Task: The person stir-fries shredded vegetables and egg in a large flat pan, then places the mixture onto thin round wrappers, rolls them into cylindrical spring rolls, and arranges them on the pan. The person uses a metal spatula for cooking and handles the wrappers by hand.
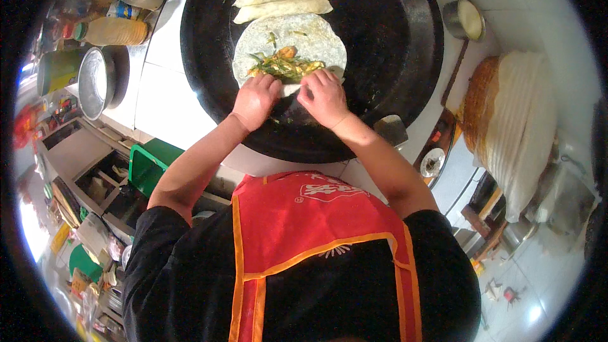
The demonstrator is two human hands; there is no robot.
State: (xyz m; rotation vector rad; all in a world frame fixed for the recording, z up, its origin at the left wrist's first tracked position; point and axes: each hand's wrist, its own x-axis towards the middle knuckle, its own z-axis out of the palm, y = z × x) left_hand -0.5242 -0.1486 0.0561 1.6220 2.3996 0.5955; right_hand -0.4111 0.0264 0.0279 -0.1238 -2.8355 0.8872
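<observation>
A thin round flatbread (304, 33) lies on a large round black griddle (380, 52). Across its near half runs a heap of filling (289, 65), green shreds mixed with yellow and orange bits. My left hand (259, 97) pinches the near edge of the bread at the left end of the filling. At the right end, my right hand (325, 95) grips the same edge, fingers curled over it. Between the hands a strip of the edge is turned up against the filling. Just beyond the bread lie two rolled flatbreads (285, 2), side by side.
A metal scraper blade (392, 129) rests at the griddle's near right rim. Steel pots (468, 19) stand at the far right. Along the left are a plastic bottle (116, 31), a metal bowl (96, 83) and a green bin (154, 164). Stacked flatbreads (513, 118) under plastic lie right.
</observation>
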